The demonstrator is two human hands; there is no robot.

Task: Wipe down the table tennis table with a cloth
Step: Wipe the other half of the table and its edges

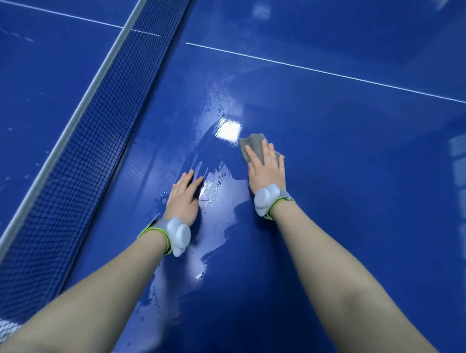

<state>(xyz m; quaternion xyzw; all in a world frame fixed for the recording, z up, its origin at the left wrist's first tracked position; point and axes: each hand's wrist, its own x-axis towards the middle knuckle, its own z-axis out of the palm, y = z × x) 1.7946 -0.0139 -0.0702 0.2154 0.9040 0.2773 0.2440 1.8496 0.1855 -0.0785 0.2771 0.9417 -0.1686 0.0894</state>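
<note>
- Right hand: flat, fingers straight and spread, palm pressing down on a grey cloth. No curled grip, just pressing.
- Cloth: crumpled, lying on the blue tabletop right of center, partly under the right fingers; its far-left corner sticks out just beside a bright light reflection.
- Left hand: holds nothing, fingers extended and resting flat on the tabletop, near and left of the right hand. The 2 hands are apart.
- Wet streaks: shiny smears and droplets between and around both hands, running from near the reflection down toward the near edge.
- Net: dark mesh with a grey-white top band, running diagonally on the left from near-left to far-center. The left hand is to the right of it, not touching.
- White line: thin stripe across the tabletop, far of both hands; it carries on beyond the net at far left.
- Both wrists carry a grey band with green edging and a white rounded device: left wristband, right wristband.
- Both forearms are bare.
</note>
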